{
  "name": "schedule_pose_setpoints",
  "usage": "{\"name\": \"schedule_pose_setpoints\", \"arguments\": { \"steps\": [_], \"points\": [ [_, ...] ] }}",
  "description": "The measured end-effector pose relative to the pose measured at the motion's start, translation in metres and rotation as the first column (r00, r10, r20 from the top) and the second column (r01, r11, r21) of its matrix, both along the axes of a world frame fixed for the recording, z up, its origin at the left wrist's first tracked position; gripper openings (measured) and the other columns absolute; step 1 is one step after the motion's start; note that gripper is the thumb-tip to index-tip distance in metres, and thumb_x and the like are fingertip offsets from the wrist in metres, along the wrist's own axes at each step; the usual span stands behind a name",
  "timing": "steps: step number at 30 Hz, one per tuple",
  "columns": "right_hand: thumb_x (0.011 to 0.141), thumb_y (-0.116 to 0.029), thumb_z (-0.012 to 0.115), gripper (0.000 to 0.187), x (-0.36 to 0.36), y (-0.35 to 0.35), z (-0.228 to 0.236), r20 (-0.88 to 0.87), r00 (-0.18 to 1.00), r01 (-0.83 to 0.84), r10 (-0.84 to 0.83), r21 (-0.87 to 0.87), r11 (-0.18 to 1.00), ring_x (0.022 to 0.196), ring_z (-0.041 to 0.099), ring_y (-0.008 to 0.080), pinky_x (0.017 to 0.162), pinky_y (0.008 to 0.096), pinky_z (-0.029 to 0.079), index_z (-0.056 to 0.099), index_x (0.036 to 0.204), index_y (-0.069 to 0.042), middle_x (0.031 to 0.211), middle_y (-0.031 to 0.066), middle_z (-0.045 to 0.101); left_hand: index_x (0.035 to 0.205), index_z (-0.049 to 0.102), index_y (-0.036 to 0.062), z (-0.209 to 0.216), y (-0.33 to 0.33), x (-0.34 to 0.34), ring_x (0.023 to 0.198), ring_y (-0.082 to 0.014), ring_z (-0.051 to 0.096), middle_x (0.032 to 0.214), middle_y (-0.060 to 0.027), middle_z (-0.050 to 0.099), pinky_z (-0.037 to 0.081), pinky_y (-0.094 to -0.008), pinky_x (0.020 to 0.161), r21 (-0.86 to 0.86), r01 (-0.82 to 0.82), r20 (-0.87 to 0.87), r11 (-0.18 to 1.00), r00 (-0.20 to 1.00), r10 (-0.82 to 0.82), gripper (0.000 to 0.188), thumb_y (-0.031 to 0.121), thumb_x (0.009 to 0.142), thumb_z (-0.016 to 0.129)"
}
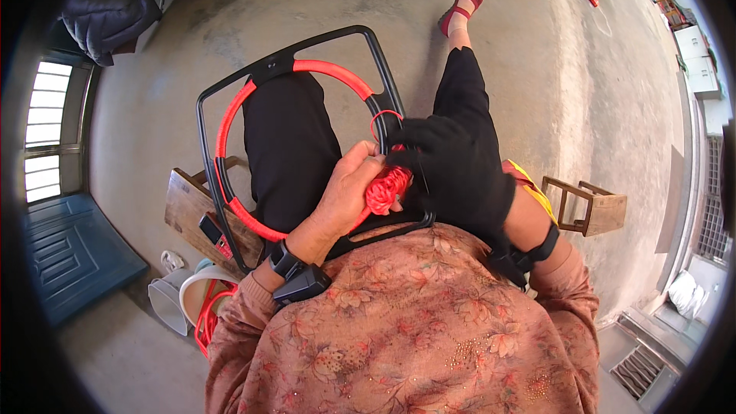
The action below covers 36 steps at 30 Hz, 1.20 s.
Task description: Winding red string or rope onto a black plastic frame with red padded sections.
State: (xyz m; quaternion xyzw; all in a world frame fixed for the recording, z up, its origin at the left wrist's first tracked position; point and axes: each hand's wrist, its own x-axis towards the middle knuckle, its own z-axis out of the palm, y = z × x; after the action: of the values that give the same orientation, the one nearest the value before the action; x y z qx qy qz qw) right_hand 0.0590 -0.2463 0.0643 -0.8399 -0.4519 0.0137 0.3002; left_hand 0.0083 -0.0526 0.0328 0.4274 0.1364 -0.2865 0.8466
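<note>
A black frame (377,57) with a round ring inside lies across my lap. Glossy red cord (330,69) is wound around stretches of the ring; other parts show bare black. My bare left hand (349,184) is closed at the ring's right side, gripping a bunched bundle of red cord (389,190) against it. My right hand (456,169), in a black glove, is bent over the same side of the ring, touching the bundle. What its fingertips pinch is hidden. A thin loop of red cord stands up by the glove's fingers.
Wooden stools stand left (188,211) and right (602,211); a phone (211,226) lies on the left one. A pale bucket (201,287) with red cord hanging over it is at lower left. A blue door (80,257) and dark padded jacket (107,11) are farther left.
</note>
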Motion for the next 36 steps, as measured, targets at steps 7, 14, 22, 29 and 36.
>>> {"name": "schedule_pose_setpoints", "arguments": {
  "steps": [7,14,22,29,36],
  "points": [
    [0.072,-0.012,0.073,0.035,-0.030,-0.002,-0.014,-0.502,0.827,0.428,-0.251,0.274,0.861,0.096,0.059,0.0310,0.083,0.0395,0.048,0.061,0.104,-0.007,0.104,0.0138,0.060,0.091,0.054,0.0053,-0.021,0.006,0.005,0.066,-0.0133,0.063,0.086,-0.0070,0.063,0.052,-0.0247,0.052,0.130,-0.004,-0.016,0.992,1.000,0.006,0.011,0.014,0.096,0.051],
    [0.096,-0.025,0.048,0.028,-0.026,-0.070,-0.009,-0.725,0.180,0.916,0.665,0.371,0.156,0.063,0.054,0.0141,0.063,0.0298,0.047,0.053,0.115,-0.005,0.083,0.0023,0.058,0.092,0.055,0.0033,-0.016,0.007,-0.002,0.067,-0.0143,0.063,0.087,-0.0097,0.064,0.054,-0.0264,0.054,0.081,0.010,-0.139,0.997,0.990,0.002,0.013,0.016,0.096,0.052],
    [0.099,-0.024,0.045,0.033,-0.023,-0.097,-0.024,-0.853,0.341,0.939,0.396,0.332,-0.091,0.068,0.054,0.0109,0.062,0.0241,0.044,0.050,0.121,0.000,0.086,0.0015,0.057,0.095,0.054,0.0028,-0.014,0.001,-0.002,0.063,-0.0191,0.063,0.081,-0.0134,0.063,0.054,-0.0278,0.051,0.014,-0.095,-0.133,0.995,0.986,0.096,0.012,0.015,0.095,0.053],
    [0.088,-0.009,0.055,0.035,-0.013,-0.019,0.017,-0.173,0.801,0.598,-0.573,0.223,0.770,0.101,0.059,0.0229,0.092,0.0353,0.045,0.054,0.123,-0.005,0.105,0.0111,0.060,0.091,0.056,0.0027,-0.012,-0.003,-0.003,0.063,-0.0157,0.063,0.079,-0.0101,0.064,0.054,-0.0261,0.052,0.125,-0.109,-0.116,0.986,0.986,0.124,0.007,0.010,0.092,0.055],
    [0.071,-0.014,0.063,0.025,0.059,0.058,0.009,0.426,0.902,-0.021,0.073,-0.125,0.992,0.098,0.061,0.0236,0.102,0.0431,0.038,0.066,0.096,-0.010,0.092,0.0089,0.063,0.093,0.062,0.0013,-0.042,-0.001,-0.013,0.080,-0.0079,0.057,0.091,-0.0011,0.062,0.046,-0.0209,0.073,0.419,-0.190,0.237,0.888,0.967,0.096,0.006,0.005,0.088,0.061]
  ]
}}
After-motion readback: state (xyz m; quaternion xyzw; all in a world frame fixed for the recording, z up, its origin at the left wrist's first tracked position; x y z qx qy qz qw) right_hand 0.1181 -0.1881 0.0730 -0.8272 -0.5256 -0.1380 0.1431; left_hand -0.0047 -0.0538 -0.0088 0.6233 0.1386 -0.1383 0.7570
